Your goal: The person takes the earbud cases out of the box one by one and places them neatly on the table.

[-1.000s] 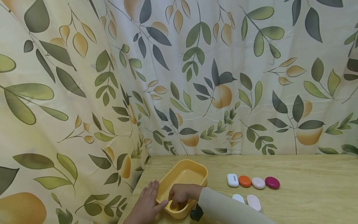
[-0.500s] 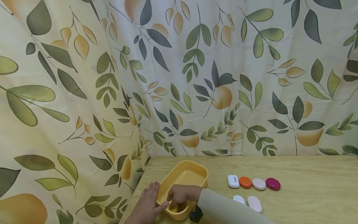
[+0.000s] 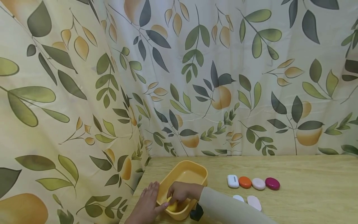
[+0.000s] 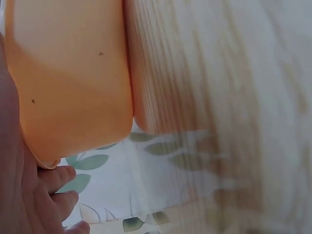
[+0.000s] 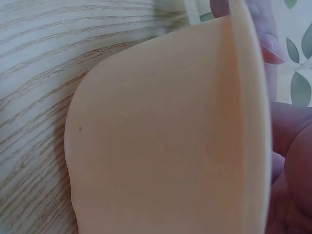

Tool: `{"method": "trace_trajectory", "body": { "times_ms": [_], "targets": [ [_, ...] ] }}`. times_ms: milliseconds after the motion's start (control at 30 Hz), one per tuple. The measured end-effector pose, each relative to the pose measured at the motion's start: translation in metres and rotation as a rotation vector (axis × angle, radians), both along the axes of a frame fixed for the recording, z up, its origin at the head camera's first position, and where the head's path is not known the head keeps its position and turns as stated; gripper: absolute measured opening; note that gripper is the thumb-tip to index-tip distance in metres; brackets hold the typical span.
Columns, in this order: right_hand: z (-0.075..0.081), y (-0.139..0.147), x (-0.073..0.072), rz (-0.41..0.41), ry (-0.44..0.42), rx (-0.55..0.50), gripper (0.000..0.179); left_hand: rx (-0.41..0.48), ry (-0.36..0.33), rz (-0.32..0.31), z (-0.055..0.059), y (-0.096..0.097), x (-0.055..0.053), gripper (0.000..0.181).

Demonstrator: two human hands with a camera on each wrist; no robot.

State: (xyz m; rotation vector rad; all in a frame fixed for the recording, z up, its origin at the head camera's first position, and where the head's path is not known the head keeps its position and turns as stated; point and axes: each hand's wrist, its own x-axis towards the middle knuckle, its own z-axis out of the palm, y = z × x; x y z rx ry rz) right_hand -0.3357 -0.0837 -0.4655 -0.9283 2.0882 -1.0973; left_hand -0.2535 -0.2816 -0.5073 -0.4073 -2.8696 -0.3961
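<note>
A yellow plastic bin (image 3: 193,174) stands on the wooden table. My left hand (image 3: 147,201) lies along its left side with straight fingers, and the thumb reaches over the rim. In the left wrist view, fingertips (image 4: 64,199) show beside the bin's outer wall (image 4: 73,78). My right hand (image 3: 180,190) reaches down into the near end of the bin and pinches a smooth, rounded yellow thing (image 3: 172,206). The hand hides part of this thing, and its kind does not show. In the right wrist view, the bin's wall (image 5: 156,126) covers most of the work.
Right of the bin, a white earbud case (image 3: 232,181) and orange (image 3: 245,182), pale pink (image 3: 258,184) and magenta ovals (image 3: 272,183) form a row. Nearer lie a white piece (image 3: 238,198) and a pale pink piece (image 3: 254,203), partly behind the right sleeve (image 3: 223,203). Leaf-patterned curtains (image 3: 251,93) border the table.
The yellow thing in my right hand has tilted and come up slightly, showing more of its surface. The right hand has shifted a little upward. My left hand and the bin stay put.
</note>
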Motion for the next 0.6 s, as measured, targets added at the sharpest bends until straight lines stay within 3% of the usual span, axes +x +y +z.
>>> {"method": "trace_trajectory", "body": {
  "times_ms": [600],
  "targets": [
    [0.007, 0.013, -0.007, 0.002, -0.124, -0.104, 0.014, -0.129, 0.065, 0.046, 0.0, 0.001, 0.002, 0.089]
  ]
}}
